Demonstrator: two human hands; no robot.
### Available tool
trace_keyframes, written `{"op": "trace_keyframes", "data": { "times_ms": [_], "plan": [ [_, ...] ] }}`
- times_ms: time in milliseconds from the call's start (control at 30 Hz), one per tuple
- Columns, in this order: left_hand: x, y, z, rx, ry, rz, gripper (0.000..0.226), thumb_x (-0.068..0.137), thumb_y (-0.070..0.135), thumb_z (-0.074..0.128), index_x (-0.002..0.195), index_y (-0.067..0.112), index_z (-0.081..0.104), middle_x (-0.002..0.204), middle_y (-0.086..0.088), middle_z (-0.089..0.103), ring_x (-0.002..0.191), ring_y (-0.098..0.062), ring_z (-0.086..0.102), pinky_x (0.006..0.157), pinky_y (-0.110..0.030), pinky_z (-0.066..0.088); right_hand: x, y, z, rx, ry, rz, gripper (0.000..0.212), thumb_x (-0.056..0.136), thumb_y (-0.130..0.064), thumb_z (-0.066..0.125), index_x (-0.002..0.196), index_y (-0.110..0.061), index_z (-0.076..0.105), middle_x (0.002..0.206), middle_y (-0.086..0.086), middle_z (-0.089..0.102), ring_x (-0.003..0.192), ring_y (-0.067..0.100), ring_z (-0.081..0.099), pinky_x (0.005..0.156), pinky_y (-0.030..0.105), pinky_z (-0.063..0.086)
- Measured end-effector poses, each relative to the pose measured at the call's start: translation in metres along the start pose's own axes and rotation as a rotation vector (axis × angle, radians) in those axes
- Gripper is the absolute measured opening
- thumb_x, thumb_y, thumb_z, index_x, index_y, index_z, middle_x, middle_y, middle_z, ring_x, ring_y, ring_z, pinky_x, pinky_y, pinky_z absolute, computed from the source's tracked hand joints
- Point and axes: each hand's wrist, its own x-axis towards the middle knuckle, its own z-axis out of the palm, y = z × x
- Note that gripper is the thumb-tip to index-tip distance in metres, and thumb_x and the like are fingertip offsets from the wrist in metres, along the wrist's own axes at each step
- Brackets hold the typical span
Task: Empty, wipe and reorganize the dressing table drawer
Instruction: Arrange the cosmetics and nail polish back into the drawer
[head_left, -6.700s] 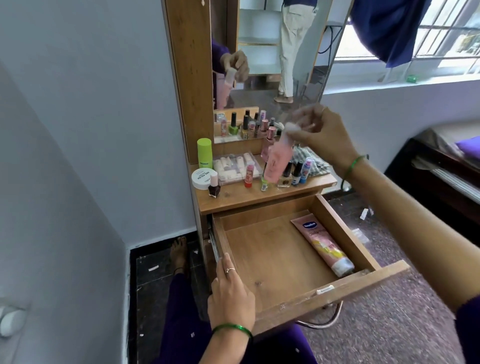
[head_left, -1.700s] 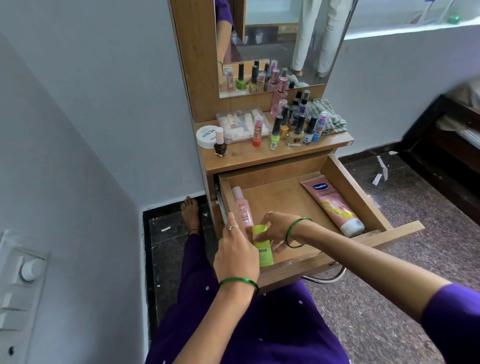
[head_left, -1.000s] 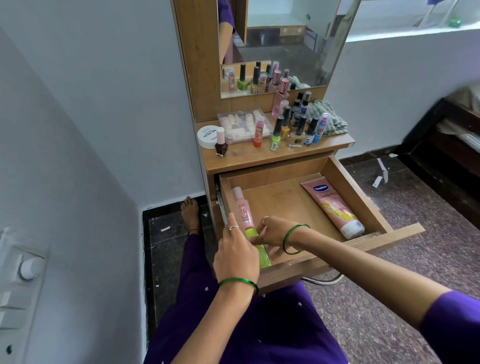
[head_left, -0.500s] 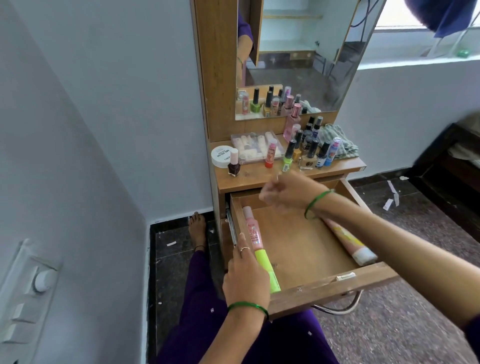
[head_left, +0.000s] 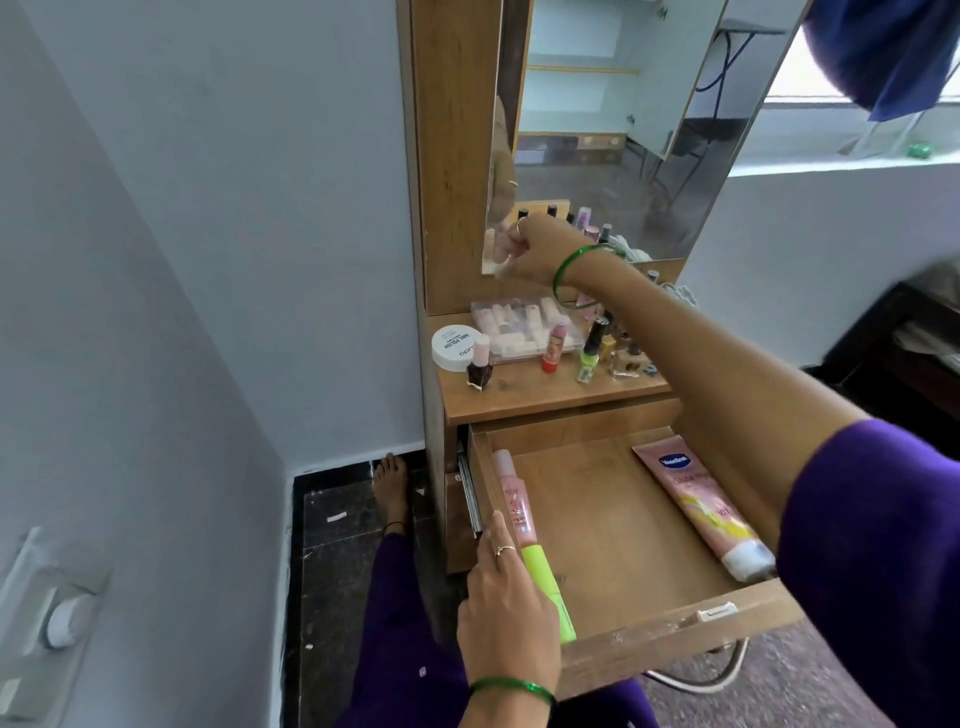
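Note:
The wooden drawer (head_left: 675, 629) of the dressing table stands pulled out. Along its left wall lie a pink spray bottle (head_left: 514, 499) and a lime green tube (head_left: 550, 592), end to end. A pink Vaseline tube (head_left: 701, 509) lies along the right wall, partly under my right forearm. My left hand (head_left: 506, 608) rests on the drawer's front left corner with its fingers lying straight along the rim. My right hand (head_left: 540, 249) is raised at the mirror's lower left corner, its fingers curled round a blurred pale pink bottle (head_left: 497, 245).
On the tabletop stand a white nail polish remover jar (head_left: 452, 347), a dark nail polish bottle (head_left: 479, 364), a clear box of rolls (head_left: 519, 325) and several small bottles. The mirror (head_left: 623, 130) rises behind. A wall is close on the left; my foot (head_left: 389, 483) is beside the table.
My right hand left the lime green tube in the drawer, rose past the tabletop and now closes on a pale pink bottle at the mirror's corner. My left hand stayed on the drawer.

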Motion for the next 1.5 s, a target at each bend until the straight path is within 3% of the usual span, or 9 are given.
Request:
{"op": "trace_keyframes", "data": {
  "times_ms": [133, 267, 467, 767, 967, 1100, 1300, 1400, 1500],
  "plan": [
    [0.004, -0.001, 0.002, 0.002, -0.002, -0.008, 0.066, 0.097, 0.028, 0.038, 0.148, 0.024, -0.005, 0.154, 0.006, 0.020, 0.126, -0.012, 0.042, 0.096, -0.027, 0.046, 0.001, 0.023, -0.018, -0.193, -0.144, 0.003, 0.029, 0.084, -0.032, 0.065, 0.098, -0.006, 0.066, 0.095, 0.007, 0.067, 0.089, 0.023, 0.062, 0.081, 0.034, 0.052],
    [0.006, -0.001, 0.002, 0.009, -0.009, -0.006, 0.068, 0.097, 0.026, 0.039, 0.148, 0.025, -0.007, 0.155, 0.006, 0.016, 0.129, -0.012, 0.038, 0.097, -0.028, 0.045, -0.022, 0.032, -0.023, -0.258, -0.266, -0.020, 0.027, 0.082, -0.041, 0.067, 0.090, -0.016, 0.061, 0.086, -0.003, 0.062, 0.079, 0.013, 0.056, 0.067, 0.023, 0.045],
    [0.005, 0.001, 0.000, 0.026, 0.006, 0.004, 0.063, 0.098, 0.028, 0.034, 0.148, 0.024, -0.004, 0.153, 0.006, 0.020, 0.126, -0.012, 0.042, 0.095, -0.028, 0.047, -0.032, 0.039, 0.002, -0.345, -0.231, -0.076, 0.036, 0.080, -0.016, 0.071, 0.114, -0.008, 0.062, 0.113, 0.007, 0.064, 0.105, 0.022, 0.059, 0.092, 0.033, 0.049],
    [0.004, -0.001, 0.003, 0.060, 0.033, 0.005, 0.063, 0.096, 0.028, 0.036, 0.148, 0.022, 0.000, 0.152, 0.004, 0.024, 0.123, -0.012, 0.045, 0.092, -0.029, 0.049, -0.042, 0.038, 0.013, -0.445, -0.220, -0.088, 0.026, 0.088, 0.002, 0.051, 0.105, -0.009, 0.067, 0.106, 0.007, 0.065, 0.105, 0.024, 0.057, 0.054, 0.020, 0.031],
    [0.001, 0.004, 0.000, 0.072, 0.040, 0.008, 0.061, 0.097, 0.026, 0.036, 0.148, 0.018, 0.004, 0.153, 0.001, 0.023, 0.123, -0.015, 0.046, 0.090, -0.030, 0.050, -0.058, 0.039, -0.007, -0.292, -0.090, -0.170, 0.021, 0.086, 0.001, 0.056, 0.102, -0.007, 0.068, 0.098, 0.006, 0.069, 0.089, 0.016, 0.062, 0.083, 0.022, 0.048],
    [0.001, 0.005, -0.001, 0.085, 0.048, 0.006, 0.063, 0.096, 0.024, 0.039, 0.149, 0.015, 0.005, 0.152, -0.001, 0.025, 0.125, -0.018, 0.045, 0.089, -0.031, 0.050, -0.099, 0.029, -0.022, -0.238, -0.046, -0.238, 0.017, 0.085, -0.012, 0.063, 0.101, -0.014, 0.068, 0.084, -0.004, 0.061, 0.076, 0.008, 0.053, 0.062, -0.001, 0.035],
    [0.001, 0.005, 0.000, 0.150, 0.019, 0.003, 0.062, 0.095, 0.028, 0.045, 0.146, 0.015, 0.014, 0.148, -0.003, 0.031, 0.118, -0.020, 0.049, 0.088, -0.032, 0.049, -0.164, 0.042, 0.055, -0.176, -0.310, -0.072, 0.017, 0.084, -0.008, 0.057, 0.089, -0.017, 0.071, 0.086, -0.007, 0.063, 0.078, 0.004, 0.055, 0.077, 0.017, 0.047],
    [-0.001, 0.007, -0.003, 0.154, 0.017, 0.025, 0.058, 0.092, 0.031, 0.050, 0.142, 0.015, 0.025, 0.144, -0.003, 0.035, 0.115, -0.023, 0.051, 0.085, -0.036, 0.049, -0.167, 0.052, 0.090, -0.109, -0.260, 0.051, 0.022, 0.080, -0.005, 0.057, 0.063, -0.018, 0.061, 0.078, -0.002, 0.065, 0.079, 0.015, 0.054, 0.070, 0.014, 0.036],
    [-0.003, 0.012, -0.006, 0.144, 0.013, 0.032, 0.061, 0.091, 0.028, 0.050, 0.143, 0.012, 0.024, 0.141, -0.006, 0.038, 0.116, -0.026, 0.050, 0.085, -0.039, 0.047, -0.159, 0.061, 0.116, -0.006, -0.161, 0.187, 0.016, 0.078, -0.003, 0.056, 0.065, -0.011, 0.059, 0.087, 0.005, 0.069, 0.080, 0.020, 0.056, 0.064, 0.013, 0.029]
  ]
}}
